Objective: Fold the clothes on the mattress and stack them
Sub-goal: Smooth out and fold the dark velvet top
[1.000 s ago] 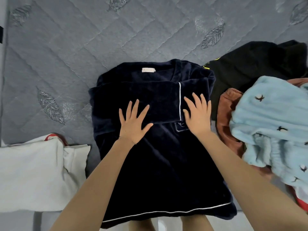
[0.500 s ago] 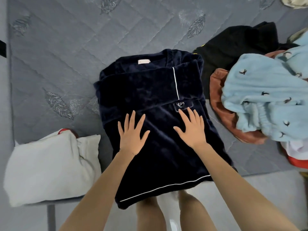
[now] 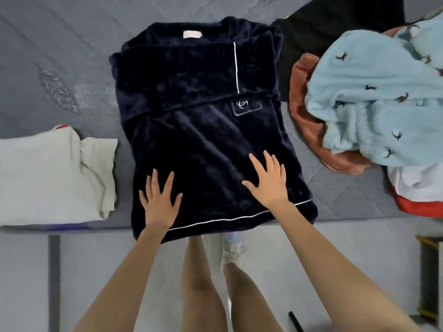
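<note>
Lower centre: the left hand (image 3: 159,202) and right hand (image 3: 268,183) lie flat, fingers straight and spread, gripping nothing, pressing the navy top (image 3: 203,130) just above its hem, probably to smooth it for the next fold. The hem overhangs the mattress (image 3: 72,44) edge. Sleeves are folded across the chest. Frame right: the unfolded pile (image 3: 374,92) is cut off; its lower layers are hidden

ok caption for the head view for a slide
Left hand and right hand flat on a navy top on the mattress, clothes pile alongside.
</note>
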{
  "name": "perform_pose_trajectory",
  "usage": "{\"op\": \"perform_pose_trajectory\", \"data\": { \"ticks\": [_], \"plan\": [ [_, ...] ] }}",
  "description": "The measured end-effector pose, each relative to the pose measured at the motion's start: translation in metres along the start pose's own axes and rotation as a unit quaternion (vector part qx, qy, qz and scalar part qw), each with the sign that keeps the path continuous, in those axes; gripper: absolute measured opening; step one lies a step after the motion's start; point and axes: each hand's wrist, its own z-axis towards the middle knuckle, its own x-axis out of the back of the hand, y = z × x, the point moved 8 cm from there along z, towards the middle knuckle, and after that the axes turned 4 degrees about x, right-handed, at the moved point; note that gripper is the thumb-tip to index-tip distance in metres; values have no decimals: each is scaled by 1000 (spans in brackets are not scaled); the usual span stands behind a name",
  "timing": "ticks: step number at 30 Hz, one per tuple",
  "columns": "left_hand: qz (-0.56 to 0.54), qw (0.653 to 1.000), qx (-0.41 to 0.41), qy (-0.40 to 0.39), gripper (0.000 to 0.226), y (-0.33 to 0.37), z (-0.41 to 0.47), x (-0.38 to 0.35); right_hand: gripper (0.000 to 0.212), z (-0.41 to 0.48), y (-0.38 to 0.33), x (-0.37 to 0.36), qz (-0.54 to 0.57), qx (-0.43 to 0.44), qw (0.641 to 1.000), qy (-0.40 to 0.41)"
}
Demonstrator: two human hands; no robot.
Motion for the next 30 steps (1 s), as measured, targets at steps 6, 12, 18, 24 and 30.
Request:
{"op": "perform_pose_trajectory", "data": {
  "ticks": [6, 12, 18, 24, 30],
  "plan": [
    [24, 1000, 12, 4, 64, -24, -28, -20, 77, -25, 33, -17, -25, -10, 1000, -6],
    [-23, 999, 32, 26, 64, -47, -30, -28, 79, -33, 53, -34, -33, -43, 998, 13],
    [-34, 998, 15, 45, 64, -53, -24, -34, 89, -28, 67, -36, -35, -77, 996, 41],
    [-94, 991, 46, 80, 67, -60, -32, -30, 96, -28, 85, -33, 63, -142, 982, 105],
    [-251, 949, 163, 95, 70, -84, -48, -32, 104, -39, 102, -42, 171, -274, 941, 104]
  ]
}}
